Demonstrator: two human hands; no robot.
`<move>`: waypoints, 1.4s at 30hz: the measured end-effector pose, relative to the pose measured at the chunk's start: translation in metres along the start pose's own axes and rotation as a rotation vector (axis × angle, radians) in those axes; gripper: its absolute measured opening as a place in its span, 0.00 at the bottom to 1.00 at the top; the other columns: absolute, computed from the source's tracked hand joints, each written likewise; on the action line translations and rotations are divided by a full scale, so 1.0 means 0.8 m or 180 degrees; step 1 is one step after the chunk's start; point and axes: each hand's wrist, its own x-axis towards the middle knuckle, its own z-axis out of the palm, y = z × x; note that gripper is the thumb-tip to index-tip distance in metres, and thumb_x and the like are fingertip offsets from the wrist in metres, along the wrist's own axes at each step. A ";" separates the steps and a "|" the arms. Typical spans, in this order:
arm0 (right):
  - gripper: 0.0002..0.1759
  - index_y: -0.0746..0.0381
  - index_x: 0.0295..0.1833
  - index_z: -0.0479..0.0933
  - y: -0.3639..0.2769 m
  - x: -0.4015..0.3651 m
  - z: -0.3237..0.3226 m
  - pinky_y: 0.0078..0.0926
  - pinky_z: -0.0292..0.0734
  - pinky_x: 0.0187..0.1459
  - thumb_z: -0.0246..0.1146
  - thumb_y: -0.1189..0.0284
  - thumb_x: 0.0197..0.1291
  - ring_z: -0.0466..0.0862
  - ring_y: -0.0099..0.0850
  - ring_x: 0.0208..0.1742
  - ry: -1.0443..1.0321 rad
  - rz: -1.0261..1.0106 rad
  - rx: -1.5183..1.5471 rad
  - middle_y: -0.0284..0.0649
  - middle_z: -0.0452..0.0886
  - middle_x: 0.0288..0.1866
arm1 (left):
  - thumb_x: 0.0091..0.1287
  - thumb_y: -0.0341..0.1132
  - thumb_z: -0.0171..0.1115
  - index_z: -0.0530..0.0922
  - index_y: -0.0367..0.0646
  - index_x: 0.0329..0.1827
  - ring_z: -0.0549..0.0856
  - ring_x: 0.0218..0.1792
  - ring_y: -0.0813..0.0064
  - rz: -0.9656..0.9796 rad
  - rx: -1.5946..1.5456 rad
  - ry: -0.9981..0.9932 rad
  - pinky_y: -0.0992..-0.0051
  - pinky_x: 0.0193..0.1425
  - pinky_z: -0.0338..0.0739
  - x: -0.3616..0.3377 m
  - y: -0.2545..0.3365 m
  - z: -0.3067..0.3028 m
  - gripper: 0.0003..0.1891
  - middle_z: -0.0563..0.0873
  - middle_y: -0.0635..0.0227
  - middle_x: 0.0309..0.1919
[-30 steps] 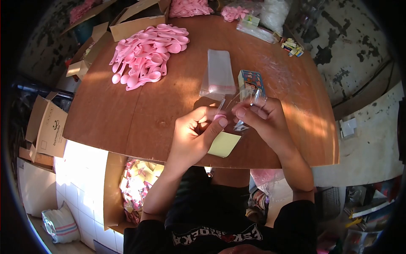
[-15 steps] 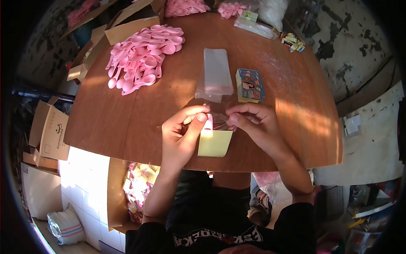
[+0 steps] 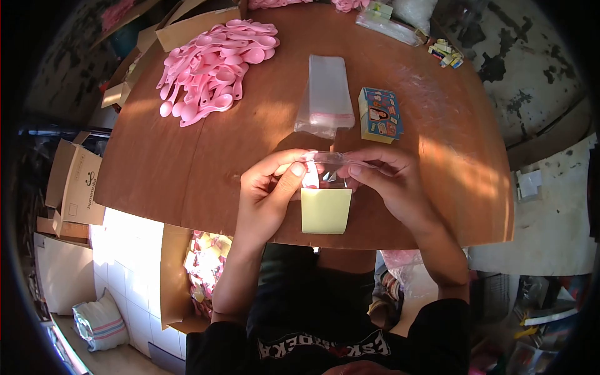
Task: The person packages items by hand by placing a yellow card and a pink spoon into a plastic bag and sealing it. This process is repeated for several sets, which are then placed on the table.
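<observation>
A clear plastic bag (image 3: 334,177) is stretched between my two hands near the table's front edge. Inside it show a pale yellow card (image 3: 325,212) and the pink handle (image 3: 310,178) of what looks like a spoon, its lower part hidden by the card. My left hand (image 3: 267,194) pinches the bag's upper left corner, thumb beside the handle. At the upper right corner, my right hand (image 3: 392,184) pinches the plastic between thumb and fingers. Beyond the hands lie a stack of clear bags (image 3: 330,87) and a stack of printed blue cards (image 3: 380,114).
Pink spoons (image 3: 215,69) are heaped at the table's far left, before an open carton (image 3: 200,28). Small yellow-and-white pieces (image 3: 445,53) lie at the far right. Below the left edge, a cardboard box (image 3: 177,275) holds many packed pieces (image 3: 205,269).
The bag's top edge is now pulled straighter between my hands, and the card hangs more squarely. The whole view has shifted slightly, with the table things appearing higher.
</observation>
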 end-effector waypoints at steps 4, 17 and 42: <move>0.08 0.70 0.48 0.82 0.000 -0.001 0.000 0.26 0.82 0.45 0.62 0.79 0.65 0.86 0.29 0.44 -0.0039 0.0053 0.0133 0.47 0.86 0.42 | 0.75 0.30 0.55 0.79 0.34 0.57 0.86 0.46 0.76 -0.0042 0.0260 -0.0277 0.76 0.50 0.83 -0.003 0.005 -0.011 0.13 0.87 0.60 0.46; 0.10 0.69 0.45 0.83 0.014 0.005 -0.013 0.20 0.77 0.49 0.57 0.86 0.65 0.83 0.25 0.47 -0.0503 -0.0588 -0.0410 0.41 0.83 0.47 | 0.75 0.25 0.51 0.82 0.31 0.46 0.86 0.46 0.74 0.0175 0.0531 -0.0291 0.74 0.54 0.81 -0.004 -0.003 -0.016 0.10 0.88 0.57 0.46; 0.07 0.68 0.47 0.81 0.001 0.004 -0.003 0.20 0.79 0.45 0.64 0.80 0.63 0.85 0.24 0.42 -0.0482 -0.1081 -0.1530 0.41 0.85 0.41 | 0.57 0.27 0.73 0.77 0.39 0.59 0.82 0.58 0.56 -0.2087 0.3881 -0.0792 0.61 0.57 0.80 -0.186 0.042 -0.179 0.25 0.81 0.53 0.57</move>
